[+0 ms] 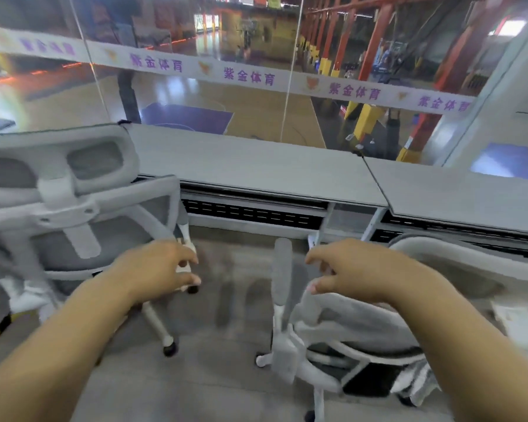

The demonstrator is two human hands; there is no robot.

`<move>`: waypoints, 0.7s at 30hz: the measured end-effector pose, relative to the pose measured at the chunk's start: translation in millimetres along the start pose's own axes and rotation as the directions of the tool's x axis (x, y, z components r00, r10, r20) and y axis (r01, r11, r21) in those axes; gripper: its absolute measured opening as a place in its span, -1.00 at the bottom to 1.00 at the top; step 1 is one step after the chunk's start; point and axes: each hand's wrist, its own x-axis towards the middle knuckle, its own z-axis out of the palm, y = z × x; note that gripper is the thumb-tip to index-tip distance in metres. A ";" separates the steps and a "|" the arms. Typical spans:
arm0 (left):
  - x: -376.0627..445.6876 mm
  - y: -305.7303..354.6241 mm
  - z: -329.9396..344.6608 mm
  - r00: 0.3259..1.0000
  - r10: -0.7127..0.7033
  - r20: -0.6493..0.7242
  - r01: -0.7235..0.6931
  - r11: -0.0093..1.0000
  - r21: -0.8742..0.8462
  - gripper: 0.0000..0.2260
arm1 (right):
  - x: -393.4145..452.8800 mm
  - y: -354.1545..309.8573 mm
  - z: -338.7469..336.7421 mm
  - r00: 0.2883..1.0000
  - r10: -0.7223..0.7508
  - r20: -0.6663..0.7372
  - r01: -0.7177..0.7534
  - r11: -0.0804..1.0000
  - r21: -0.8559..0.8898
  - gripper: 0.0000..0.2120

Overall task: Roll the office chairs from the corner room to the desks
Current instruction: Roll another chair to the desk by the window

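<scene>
1. Two grey-and-white office chairs are standing at the desks: left chair (73, 214) facing the long grey desk (256, 169), right chair (363, 324) just beside the second desk (470, 193).
2. Left hand (159, 269) is hovering between the chairs, fingers loosely curled, gripping nothing.
3. Right hand (357, 272) is doing likewise above the right chair's seat.
4. Glass wall (195, 95) behind the desks is overlooking a sports court.

Two chairs (73, 208) (378, 324), two desks (256, 166) (470, 196)
</scene>
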 end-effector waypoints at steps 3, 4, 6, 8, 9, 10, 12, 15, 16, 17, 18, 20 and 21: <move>-9.8 -52.7 -2.9 0.994 -0.106 0.022 0.106 0.994 -0.016 -0.70 | 48.5 -37.0 -6.8 0.996 -0.086 0.029 0.087 0.996 -0.007 -0.51; -13.7 -68.4 -4.4 0.991 -0.132 0.019 0.133 0.991 -0.026 -0.73 | 64.5 -48.2 -9.1 0.993 -0.111 0.032 0.112 0.994 -0.011 -0.50; -19.6 -98.1 -6.7 0.980 -0.198 -0.001 0.198 0.978 -0.061 -0.75 | 95.3 -69.7 -13.9 0.987 -0.157 0.043 0.158 0.987 -0.023 -0.49; -24.8 -125.0 -11.0 0.963 -0.268 -0.024 0.265 0.959 -0.097 -0.76 | 127.2 -90.7 -18.2 0.978 -0.201 0.055 0.203 0.978 -0.044 -0.49; -27.1 -137.6 -13.4 0.953 -0.300 -0.033 0.295 0.949 -0.110 -0.76 | 143.6 -100.2 -19.2 0.974 -0.219 0.062 0.223 0.973 -0.055 -0.49; -28.6 -150.8 -15.2 0.943 -0.332 -0.038 0.325 0.938 -0.124 -0.75 | 160.3 -109.8 -20.0 0.970 -0.235 0.068 0.239 0.969 -0.059 -0.50; -29.0 -176.0 -20.1 0.925 -0.376 -0.049 0.365 0.919 -0.150 -0.72 | 193.7 -128.6 -22.4 0.962 -0.264 0.069 0.269 0.961 -0.067 -0.51; -27.3 -212.2 -27.7 0.896 -0.436 -0.087 0.415 0.890 -0.188 -0.80 | 243.4 -155.3 -28.0 0.947 -0.312 0.075 0.318 0.943 -0.096 -0.58; -25.3 -224.8 -30.4 0.884 -0.453 -0.113 0.429 0.884 -0.187 -0.80 | 260.6 -163.4 -30.1 0.942 -0.328 0.073 0.334 0.936 -0.111 -0.63; -22.4 -238.0 -32.3 0.869 -0.475 -0.139 0.449 0.875 -0.184 -0.79 | 277.7 -171.1 -32.3 0.937 -0.345 0.058 0.349 0.930 -0.115 -0.66; -18.6 -251.2 -34.8 0.849 -0.503 -0.160 0.476 0.860 -0.181 -0.76 | 295.5 -178.6 -34.7 0.932 -0.361 0.030 0.362 0.926 -0.110 -0.66; -9.7 -277.9 -38.5 0.817 -0.541 -0.198 0.514 0.840 -0.173 -0.68 | 328.5 -193.0 -40.0 0.920 -0.387 -0.055 0.381 0.919 -0.097 -0.60; -4.7 -290.6 -40.6 0.809 -0.544 -0.221 0.518 0.839 -0.168 -0.66 | 341.8 -200.4 -43.1 0.913 -0.394 -0.102 0.385 0.918 -0.096 -0.57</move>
